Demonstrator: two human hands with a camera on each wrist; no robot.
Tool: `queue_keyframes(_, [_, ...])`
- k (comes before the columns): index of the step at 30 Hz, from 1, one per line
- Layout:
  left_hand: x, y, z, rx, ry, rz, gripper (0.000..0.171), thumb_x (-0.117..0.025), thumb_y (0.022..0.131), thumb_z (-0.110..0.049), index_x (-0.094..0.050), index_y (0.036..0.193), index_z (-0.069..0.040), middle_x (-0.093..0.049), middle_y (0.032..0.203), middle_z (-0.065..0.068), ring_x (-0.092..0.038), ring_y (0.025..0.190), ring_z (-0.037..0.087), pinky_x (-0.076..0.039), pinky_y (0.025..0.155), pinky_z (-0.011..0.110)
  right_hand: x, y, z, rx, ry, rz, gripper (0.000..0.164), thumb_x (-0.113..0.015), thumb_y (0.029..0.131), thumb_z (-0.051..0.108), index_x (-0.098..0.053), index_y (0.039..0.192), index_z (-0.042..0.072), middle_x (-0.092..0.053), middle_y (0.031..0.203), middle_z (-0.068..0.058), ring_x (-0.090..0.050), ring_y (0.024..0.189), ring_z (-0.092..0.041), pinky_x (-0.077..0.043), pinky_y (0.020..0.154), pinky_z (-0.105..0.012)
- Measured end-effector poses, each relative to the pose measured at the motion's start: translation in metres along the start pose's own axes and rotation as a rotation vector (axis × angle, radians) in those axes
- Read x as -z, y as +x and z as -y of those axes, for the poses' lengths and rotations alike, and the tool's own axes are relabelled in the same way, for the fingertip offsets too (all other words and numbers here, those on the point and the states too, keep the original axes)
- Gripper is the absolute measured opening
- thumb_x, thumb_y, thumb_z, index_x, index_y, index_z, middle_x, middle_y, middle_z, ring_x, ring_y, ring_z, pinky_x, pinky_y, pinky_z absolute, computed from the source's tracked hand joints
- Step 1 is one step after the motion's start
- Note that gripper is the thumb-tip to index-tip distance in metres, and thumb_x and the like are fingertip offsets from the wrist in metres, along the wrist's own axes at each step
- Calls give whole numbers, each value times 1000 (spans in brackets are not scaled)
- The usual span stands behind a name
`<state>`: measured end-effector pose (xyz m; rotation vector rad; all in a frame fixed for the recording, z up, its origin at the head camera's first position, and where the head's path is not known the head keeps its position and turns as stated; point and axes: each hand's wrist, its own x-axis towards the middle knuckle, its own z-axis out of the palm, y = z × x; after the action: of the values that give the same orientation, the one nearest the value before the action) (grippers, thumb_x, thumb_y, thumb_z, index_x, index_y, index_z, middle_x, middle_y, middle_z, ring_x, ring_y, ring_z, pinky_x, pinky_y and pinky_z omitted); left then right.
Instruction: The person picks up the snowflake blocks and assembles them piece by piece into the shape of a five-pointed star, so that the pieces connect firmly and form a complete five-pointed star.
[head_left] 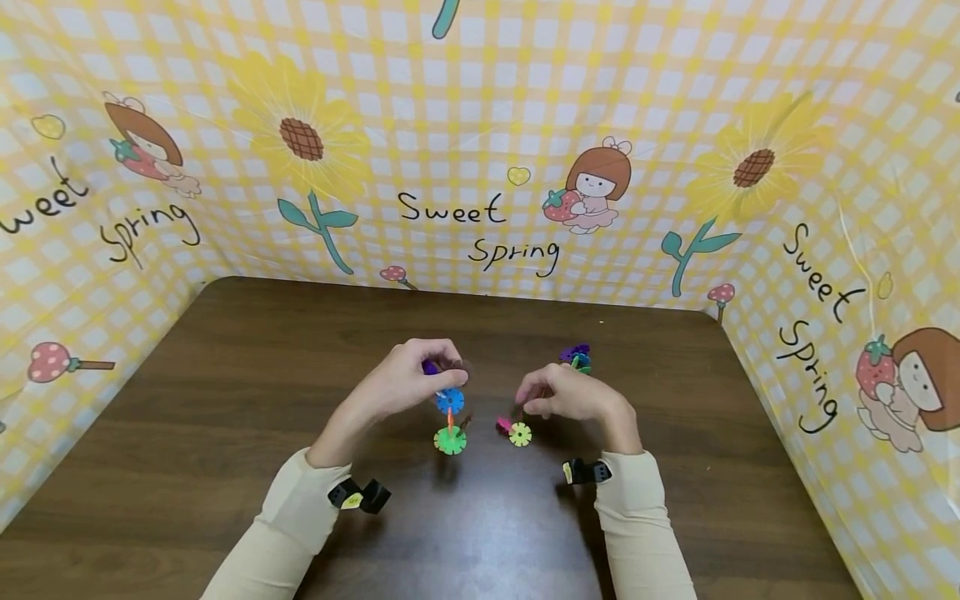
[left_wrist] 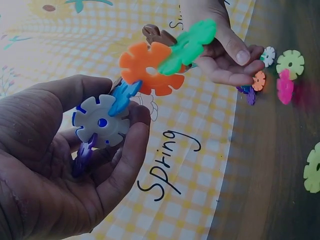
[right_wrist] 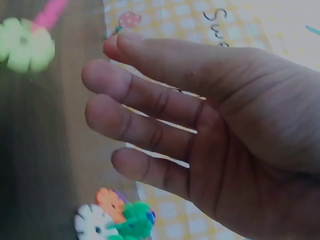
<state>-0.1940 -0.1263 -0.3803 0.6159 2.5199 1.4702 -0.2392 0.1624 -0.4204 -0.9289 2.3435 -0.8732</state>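
Disc-joining seems in hand: the left hand (head_left: 405, 379) grips a notched-disc chain (head_left: 452, 403); the right hand (head_left: 573, 392), fingers loose and empty, probably needs to pinch the pink-and-yellow disc pair (head_left: 513, 432) nearby.

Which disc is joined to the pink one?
The yellow-green disc just below the right grip in the head view; no other disc visibly touches the pink disc.

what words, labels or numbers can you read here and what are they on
"Sweet Spring": back of the checked cloth
"weet Spring": the cloth's left side, start of the first word out of frame
"Sweet Spring": the cloth's right side
Too small to read: yellow stickers on the black wrist cameras
No numbers can be read.
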Motion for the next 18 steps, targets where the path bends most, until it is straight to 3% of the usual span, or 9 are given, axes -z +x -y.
queue_keyframes(3, [0,1,0,-3,-5,15,14,-72,94,-22,-67,93,-9,-63,81,4,-58,69,18,-57,61,34,6,-9,-5,-17,-3,-32,15,-64,98,8,-69,110,2,-68,90,-12,-63,73,-24,-53,66,-30])
queue_keyframes(9, [-1,1,1,3,1,39,16,-72,94,-23,-66,96,-8,-63,83,5,-59,70,19,-57,62,34,18,-27,-19,-100,-35,-132,20,-65,97,7,-67,116,0,-67,97,-5,-63,75,-21,-53,67,-32])
queue_keyframes(14, [-2,1,2,0,34,59,17,-72,94,-25,-66,98,-9,-62,85,5,-57,71,19,-55,62,33,23,-35,-31,-158,-121,-228,25,-68,95,7,-67,119,1,-66,109,-14,-62,98,-30,-51,82,-43])
queue_keyframes(18, [-2,0,1,-5,57,63,17,-72,94,-26,-66,99,-10,-62,86,4,-56,71,19,-53,62,32,22,-37,-41,-204,-140,-246,30,-71,93,7,-66,122,3,-56,116,-23,-54,111,-38,-48,88,-48])
